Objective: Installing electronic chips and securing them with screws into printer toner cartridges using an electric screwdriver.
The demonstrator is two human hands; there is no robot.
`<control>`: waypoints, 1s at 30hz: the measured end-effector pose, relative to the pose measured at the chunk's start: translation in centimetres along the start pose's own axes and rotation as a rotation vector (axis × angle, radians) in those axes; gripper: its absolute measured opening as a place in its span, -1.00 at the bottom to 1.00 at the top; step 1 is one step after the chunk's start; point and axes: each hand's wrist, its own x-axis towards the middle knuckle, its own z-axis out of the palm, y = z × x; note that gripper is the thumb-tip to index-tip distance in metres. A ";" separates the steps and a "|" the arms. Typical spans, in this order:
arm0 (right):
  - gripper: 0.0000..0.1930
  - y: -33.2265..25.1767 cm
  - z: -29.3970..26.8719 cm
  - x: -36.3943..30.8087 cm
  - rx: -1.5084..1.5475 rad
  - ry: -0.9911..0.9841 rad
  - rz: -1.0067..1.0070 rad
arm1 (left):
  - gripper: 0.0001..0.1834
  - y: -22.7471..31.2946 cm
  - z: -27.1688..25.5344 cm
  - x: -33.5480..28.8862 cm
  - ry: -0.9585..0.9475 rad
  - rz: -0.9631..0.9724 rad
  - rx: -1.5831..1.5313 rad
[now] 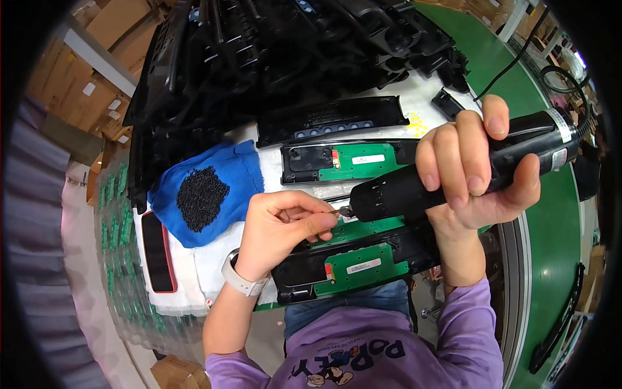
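In the right hand (477, 162), a black power screwdriver (398, 193) bears white labels (559, 124)

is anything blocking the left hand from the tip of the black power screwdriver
Nothing visible blocks it: the left hand pinches a thin piece right at the tip of the black power screwdriver, which the right hand grips.

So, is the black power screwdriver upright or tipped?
Tipped: the screwdriver lies slantwise in the right hand, its narrow end at the left hand.

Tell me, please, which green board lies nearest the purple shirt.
The green board in the front black casing, just above the jeans in view; others lie farther up or far left.
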 end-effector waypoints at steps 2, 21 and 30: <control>-0.64 0.0 0.1 0.0 0.002 -0.002 -0.004 | -0.93 -0.1 -0.1 0.2 -0.034 0.007 0.066; -0.65 0.0 0.3 0.1 0.017 0.050 0.045 | -0.89 -0.4 -0.2 0.5 -0.003 0.338 0.453; -0.64 0.3 0.2 -0.3 -0.031 0.037 0.112 | -0.87 -0.6 -0.1 0.3 0.014 0.301 0.539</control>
